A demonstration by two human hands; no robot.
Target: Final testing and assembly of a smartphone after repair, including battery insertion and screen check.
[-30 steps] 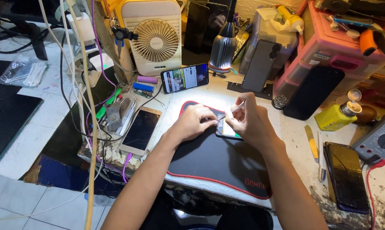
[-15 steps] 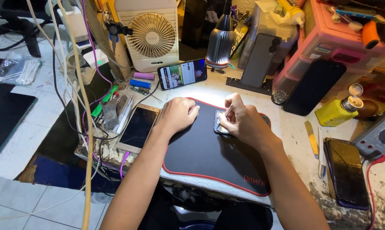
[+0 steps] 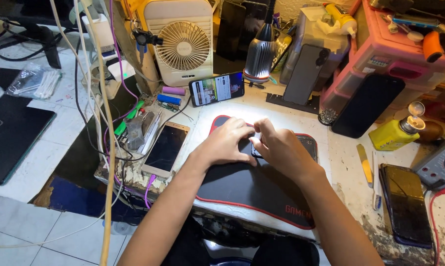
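Item: small dark phone [image 3: 256,148], lying on the black red-edged mat [image 3: 252,189]. Your left hand [image 3: 226,143] and right hand [image 3: 281,150] meet over it, fingers clamped on its edges. Left of the mat: gold-framed phone [image 3: 166,149]. Behind the mat: lit phone [image 3: 216,88], white fan [image 3: 184,44], lamp [image 3: 259,56].

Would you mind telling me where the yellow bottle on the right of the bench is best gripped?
Grip the yellow bottle around its flat-sided body, from above and in front. It lies tilted, its metal cap up-right, with a black phone close behind.
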